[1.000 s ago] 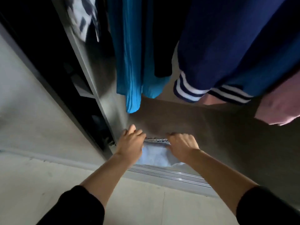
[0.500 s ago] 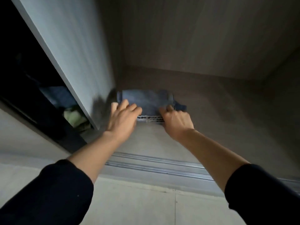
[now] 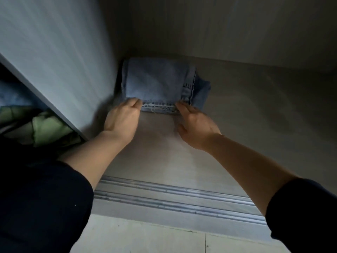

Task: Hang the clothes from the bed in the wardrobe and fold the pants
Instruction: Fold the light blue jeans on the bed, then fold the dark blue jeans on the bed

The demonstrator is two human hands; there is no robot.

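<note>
Slid the folded jeans [image 3: 156, 83] further back than a moment ago. Now lying flat on the wardrobe floor [image 3: 164, 157], tucked into the back corner, right beside the side wall [image 3: 54, 52]. Touching the front edge with the left hand [image 3: 122, 119] and the right hand [image 3: 197, 125], fingers out straight, gripping nothing. Looks like a last little push, or letting go. Means the pants part seems nearly done. Next, probably: pull both hands back out over the door rails [image 3: 173, 198]. No hanging clothes in view now, unlike a second ago.
</note>
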